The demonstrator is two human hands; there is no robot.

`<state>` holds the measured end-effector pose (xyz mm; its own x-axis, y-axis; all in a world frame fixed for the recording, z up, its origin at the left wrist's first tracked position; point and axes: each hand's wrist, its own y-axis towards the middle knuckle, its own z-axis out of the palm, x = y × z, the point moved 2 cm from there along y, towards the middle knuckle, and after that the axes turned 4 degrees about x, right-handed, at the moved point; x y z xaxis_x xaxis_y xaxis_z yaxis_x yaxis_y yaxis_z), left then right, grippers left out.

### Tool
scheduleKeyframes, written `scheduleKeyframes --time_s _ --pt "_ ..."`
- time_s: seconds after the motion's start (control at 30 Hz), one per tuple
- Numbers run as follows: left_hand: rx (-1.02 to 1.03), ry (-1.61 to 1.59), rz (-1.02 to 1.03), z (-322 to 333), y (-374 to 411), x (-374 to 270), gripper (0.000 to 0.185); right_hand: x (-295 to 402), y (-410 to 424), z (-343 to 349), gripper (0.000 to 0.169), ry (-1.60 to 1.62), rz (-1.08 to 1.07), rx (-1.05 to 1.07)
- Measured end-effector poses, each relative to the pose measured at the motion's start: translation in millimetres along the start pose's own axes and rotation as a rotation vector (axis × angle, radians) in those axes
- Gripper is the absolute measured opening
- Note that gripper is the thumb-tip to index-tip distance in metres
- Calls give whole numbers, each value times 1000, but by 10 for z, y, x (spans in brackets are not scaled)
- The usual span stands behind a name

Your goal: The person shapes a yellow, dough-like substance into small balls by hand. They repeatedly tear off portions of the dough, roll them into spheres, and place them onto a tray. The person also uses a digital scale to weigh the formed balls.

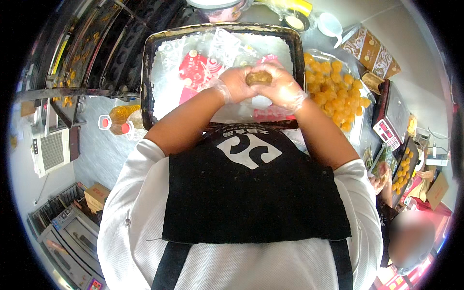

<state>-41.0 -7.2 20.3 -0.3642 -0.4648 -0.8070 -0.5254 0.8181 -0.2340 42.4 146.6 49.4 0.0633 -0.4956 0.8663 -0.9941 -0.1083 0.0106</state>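
A dark-rimmed metal baking tray [298, 47] lies in front of me, with red and white printed plastic packaging [194, 67] on it. Above it, my left hand [235, 84] and my right hand [282, 87], both in clear plastic gloves, come together around a brownish-green lump [259, 77], apparently dough or filling. Fingers curl over it from both sides, and the thumbs are near its lower edge. Just under the hands, a whitish rounded thing [261, 102] is partly covered. Right of the tray, several amber-yellow balls [337, 90] are piled on a plastic-covered surface.
At the back stand a tub [219, 11], a small bowl [295, 22] and a white ladle [329, 24]. A digital scale [393, 112] is at right; beyond it, a co-worker's gloved hands [380, 177] are near a tray of yellow balls [403, 168]. Oil bottles [121, 116] stand left, below dark racks [98, 47].
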Motion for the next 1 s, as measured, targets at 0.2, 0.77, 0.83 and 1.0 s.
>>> scheduleKeyframes --time_s 0.2,0.77,0.83,1.0 --pt "-24 -56 -67 53 -41 84 53 -36 24 -53 57 370 545 33" --pt "-8 -146 172 121 -32 295 47 -32 -127 -18 37 527 162 29" --pt "54 -40 144 26 -50 195 49 -4 -85 -45 38 206 -34 38" --pt "186 -125 33 39 30 169 40 -195 -56 2 39 119 -39 61"
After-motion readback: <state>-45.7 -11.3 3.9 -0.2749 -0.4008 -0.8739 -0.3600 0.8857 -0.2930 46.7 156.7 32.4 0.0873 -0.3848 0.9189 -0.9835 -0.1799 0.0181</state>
